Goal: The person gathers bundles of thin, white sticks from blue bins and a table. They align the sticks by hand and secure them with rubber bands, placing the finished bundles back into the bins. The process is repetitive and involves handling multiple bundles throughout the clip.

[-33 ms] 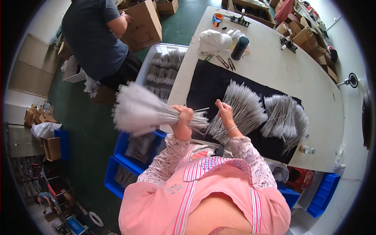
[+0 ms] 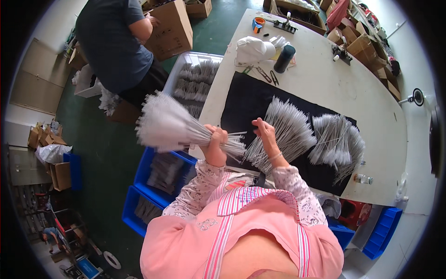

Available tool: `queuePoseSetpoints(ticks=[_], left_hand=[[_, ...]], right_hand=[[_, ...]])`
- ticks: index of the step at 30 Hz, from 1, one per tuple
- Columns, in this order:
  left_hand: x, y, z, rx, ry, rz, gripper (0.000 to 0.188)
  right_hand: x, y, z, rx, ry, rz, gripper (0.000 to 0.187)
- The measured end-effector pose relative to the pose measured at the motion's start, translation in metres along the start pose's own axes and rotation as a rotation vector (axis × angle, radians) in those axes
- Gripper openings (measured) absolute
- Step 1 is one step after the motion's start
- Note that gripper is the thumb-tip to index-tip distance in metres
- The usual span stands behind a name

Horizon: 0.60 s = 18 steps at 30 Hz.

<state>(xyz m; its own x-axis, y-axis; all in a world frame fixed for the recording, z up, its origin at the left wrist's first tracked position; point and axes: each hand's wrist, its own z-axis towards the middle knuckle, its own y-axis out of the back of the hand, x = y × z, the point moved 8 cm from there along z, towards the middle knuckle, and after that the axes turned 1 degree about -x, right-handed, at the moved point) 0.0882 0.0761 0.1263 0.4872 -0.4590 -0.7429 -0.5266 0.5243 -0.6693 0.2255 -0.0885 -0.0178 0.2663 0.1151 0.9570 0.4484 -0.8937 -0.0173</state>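
My left hand (image 2: 215,145) is closed round the thin wire stems of a thick bundle of white bristle brushes (image 2: 169,123). The bristle heads fan out to the left past the table edge and are partly blurred. My right hand (image 2: 266,133) is near the loose stem ends, its fingers bent and a little apart, with nothing visible in them. Beside and beneath it lies a fanned pile of the same brushes (image 2: 291,125) on a black cloth (image 2: 241,100). A second pile of brushes (image 2: 337,139) lies to its right.
On the white table (image 2: 320,69) are scissors (image 2: 268,76), a dark cylinder (image 2: 284,58), a white cap-like item (image 2: 253,49), tape (image 2: 258,23) and a small clear bottle (image 2: 363,179). A white bin (image 2: 173,69) and blue bins (image 2: 145,174) hold brushes at left. A person (image 2: 114,46) stands beside a carton (image 2: 169,32).
The brush bundle has shifted slightly in my left hand's grip. The fingers of my right hand have moved a little left and parted slightly.
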Motion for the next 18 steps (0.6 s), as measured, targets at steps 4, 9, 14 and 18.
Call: queuePoseSetpoints(ticks=[4,9,14,18], left_hand=[[0.043,0.032,-0.002,-0.293,0.214,-0.205,0.018],[0.085,0.053,-0.014,-0.507,0.377,-0.183,0.016],[0.107,0.046,-0.027,-0.488,0.504,-0.069,0.020],[0.118,0.024,-0.018,-0.229,0.703,-0.012,0.029]], right_hand=[[0.128,-0.074,-0.082,0.443,0.689,-0.593,0.056],[0.078,-0.071,-0.104,0.218,0.260,-0.951,0.064],[0.035,-0.047,-0.102,0.279,0.068,-0.907,0.044],[0.041,-0.040,-0.106,0.448,-0.343,-0.191,0.022]])
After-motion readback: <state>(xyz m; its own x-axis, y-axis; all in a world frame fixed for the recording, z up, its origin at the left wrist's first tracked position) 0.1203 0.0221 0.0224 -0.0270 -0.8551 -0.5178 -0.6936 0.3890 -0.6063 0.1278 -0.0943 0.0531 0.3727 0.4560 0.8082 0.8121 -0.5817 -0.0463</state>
